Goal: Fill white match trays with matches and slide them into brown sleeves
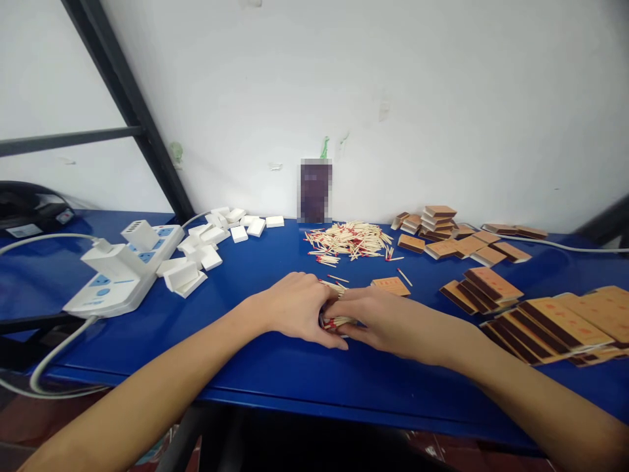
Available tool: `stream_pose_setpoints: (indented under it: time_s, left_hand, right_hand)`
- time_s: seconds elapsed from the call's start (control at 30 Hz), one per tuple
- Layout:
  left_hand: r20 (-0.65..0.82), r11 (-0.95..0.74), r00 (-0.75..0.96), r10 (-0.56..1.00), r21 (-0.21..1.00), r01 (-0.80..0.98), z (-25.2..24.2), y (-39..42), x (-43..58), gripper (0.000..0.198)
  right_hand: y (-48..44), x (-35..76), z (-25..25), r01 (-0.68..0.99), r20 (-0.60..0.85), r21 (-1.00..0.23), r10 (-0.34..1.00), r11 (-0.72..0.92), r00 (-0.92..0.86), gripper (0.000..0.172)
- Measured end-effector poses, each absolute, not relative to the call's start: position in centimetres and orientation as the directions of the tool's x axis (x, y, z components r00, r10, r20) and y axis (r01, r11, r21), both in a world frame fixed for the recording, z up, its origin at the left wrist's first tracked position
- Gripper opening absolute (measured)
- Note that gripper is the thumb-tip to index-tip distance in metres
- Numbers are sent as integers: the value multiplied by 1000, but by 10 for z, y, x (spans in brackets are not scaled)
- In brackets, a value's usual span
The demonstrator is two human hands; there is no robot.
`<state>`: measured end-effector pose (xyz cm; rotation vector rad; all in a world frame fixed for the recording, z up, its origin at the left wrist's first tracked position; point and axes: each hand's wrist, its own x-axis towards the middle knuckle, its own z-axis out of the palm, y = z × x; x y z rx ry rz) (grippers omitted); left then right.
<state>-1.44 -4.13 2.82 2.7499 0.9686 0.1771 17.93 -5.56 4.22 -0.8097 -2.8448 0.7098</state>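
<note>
My R hand (381, 320) has matches (337, 322) pinched, L hand (298, 308) curled alongside, prob steadying em, tho can't tell its grip. Match pile (351, 239) close 4 easy reach imo.

1 head-worn view, close, forward and down over the blue table (314, 377) toward the white wall (363, 85)

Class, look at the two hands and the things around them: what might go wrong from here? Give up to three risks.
1. The matches between the left hand and right hand are loose sticks, so some might slip out.
2. The right forearm appears close to the overlapping brown-edged boxes; a sideways sweep could shift them.
3. The loose match beyond the right hand might get knocked aside.
</note>
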Motion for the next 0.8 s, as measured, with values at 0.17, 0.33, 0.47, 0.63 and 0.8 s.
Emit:
stream_pose_setpoints:
  time_s: [0.17, 0.33, 0.47, 0.63, 0.8]
  left_hand:
    - [36, -760, 779, 626, 256, 598, 29, -40, -16, 46]
    - [42, -783, 791, 611, 180, 595, 29, -41, -16, 49]
    - [45, -796, 800, 599, 142, 588, 29, -41, -16, 52]
    - [51, -808, 815, 577, 183, 560, 29, -40, -16, 53]
    - [22, -801, 818, 574, 223, 556, 31, -39, -17, 55]
  right_hand:
    - [-54, 186, 42, 442, 50, -500, 534, 745, -844, 15]
    - [-49, 198, 52, 432, 93, -527, 555, 732, -827, 17]
    - [-42, 206, 54, 444, 115, -496, 563, 746, -818, 18]
    - [-42, 199, 45, 512, -30, -488, 573, 707, -819, 19]
    - [-41, 194, 41, 472, -4, -543, 560, 695, -829, 21]
